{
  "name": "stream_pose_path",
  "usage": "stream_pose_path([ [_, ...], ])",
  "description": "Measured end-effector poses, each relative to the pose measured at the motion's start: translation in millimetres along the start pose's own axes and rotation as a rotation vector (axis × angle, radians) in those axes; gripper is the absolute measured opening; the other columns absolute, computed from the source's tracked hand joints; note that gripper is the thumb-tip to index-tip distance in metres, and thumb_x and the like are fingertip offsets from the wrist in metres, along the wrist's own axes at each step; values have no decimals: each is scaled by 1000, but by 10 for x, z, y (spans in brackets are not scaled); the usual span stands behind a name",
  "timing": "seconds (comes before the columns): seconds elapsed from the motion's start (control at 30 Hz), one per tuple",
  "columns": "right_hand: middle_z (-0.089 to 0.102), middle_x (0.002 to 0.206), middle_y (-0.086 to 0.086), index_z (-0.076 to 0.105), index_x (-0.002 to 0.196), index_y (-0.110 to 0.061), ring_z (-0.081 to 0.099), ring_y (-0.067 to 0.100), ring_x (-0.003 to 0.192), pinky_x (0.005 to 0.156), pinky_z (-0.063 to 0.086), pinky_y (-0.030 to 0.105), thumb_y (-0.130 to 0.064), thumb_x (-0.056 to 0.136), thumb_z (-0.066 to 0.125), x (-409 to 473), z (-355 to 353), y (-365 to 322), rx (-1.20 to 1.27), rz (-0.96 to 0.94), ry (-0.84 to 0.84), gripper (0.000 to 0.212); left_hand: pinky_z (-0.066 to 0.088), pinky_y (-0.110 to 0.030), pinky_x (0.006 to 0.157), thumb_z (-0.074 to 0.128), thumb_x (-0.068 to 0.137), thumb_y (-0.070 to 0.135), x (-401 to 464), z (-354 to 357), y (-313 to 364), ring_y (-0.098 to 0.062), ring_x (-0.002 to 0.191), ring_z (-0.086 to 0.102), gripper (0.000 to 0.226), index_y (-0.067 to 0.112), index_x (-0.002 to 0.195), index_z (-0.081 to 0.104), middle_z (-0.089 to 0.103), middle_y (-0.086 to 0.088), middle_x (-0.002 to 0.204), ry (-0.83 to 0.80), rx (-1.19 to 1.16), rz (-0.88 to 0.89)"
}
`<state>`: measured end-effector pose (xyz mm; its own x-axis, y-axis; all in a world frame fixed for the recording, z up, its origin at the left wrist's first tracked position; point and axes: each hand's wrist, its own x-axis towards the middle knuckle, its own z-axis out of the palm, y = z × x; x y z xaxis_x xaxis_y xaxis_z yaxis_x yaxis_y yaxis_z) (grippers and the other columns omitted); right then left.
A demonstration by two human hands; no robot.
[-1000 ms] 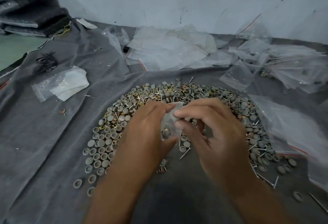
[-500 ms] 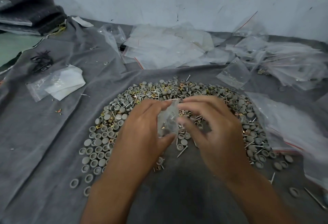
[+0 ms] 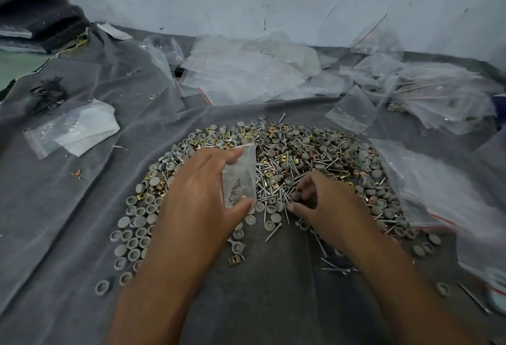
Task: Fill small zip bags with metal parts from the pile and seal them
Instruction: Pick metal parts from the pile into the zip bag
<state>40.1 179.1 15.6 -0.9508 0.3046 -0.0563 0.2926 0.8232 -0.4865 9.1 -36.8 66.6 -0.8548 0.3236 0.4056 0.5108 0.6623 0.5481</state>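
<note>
Left hand [image 3: 202, 194] is raised, thumb and fingers closed around a small clear plastic zip bag [image 3: 241, 177] held upright. Right hand [image 3: 325, 202] is lowered, palm down, fingertips [image 3: 297, 197] curled and pinched together.

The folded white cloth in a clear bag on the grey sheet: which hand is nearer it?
Left. The left hand, holding a small zip bag, is right of the white cloth; the right hand is farther right, on the pile.

The left hand [image 3: 197, 194] holds a small clear bag [image 3: 241, 177] upright between thumb and fingers. Just right of it, the right hand's [image 3: 325, 205] fingertips [image 3: 299, 194] pinch at parts in the pile [image 3: 301, 158] of screws, caps and clips.
</note>
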Motion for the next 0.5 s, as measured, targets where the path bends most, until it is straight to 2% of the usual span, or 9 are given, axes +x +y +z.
stream_pose_path([
  [0.07,52,108,-17,53,116,-43,47,6,109,83,47,32,-60,86,66,-7,37,-19,-94,-34,-30,36,47,-31,86,87,68,18,-2,4,6,-10,89,52,61,15,124,64,63,4,112,1,-4,-1],
  [0.13,43,115,-12,54,120,-44,37,10,118,89,42,32,-62,87,62,-5,56,-50,-129,-43,-40,38,45,-29,86,87,68,19,-1,3,8,-9,88,51,61,16,124,64,62,5,112,-6,-3,-5],
  [0.33,40,113,-10,57,111,-39,38,13,116,83,35,32,-55,87,56,17,159,-137,-111,-3,14,28,40,-24,83,87,68,22,-11,5,17,-8,88,50,62,20,124,62,60,8,113,-27,25,-6],
  [0.5,47,115,-7,63,104,-35,40,16,117,90,43,33,-53,92,63,-6,209,-139,-101,-24,95,22,40,-23,85,87,68,25,0,11,25,-6,91,49,63,21,126,62,59,9,114,-40,26,3],
])
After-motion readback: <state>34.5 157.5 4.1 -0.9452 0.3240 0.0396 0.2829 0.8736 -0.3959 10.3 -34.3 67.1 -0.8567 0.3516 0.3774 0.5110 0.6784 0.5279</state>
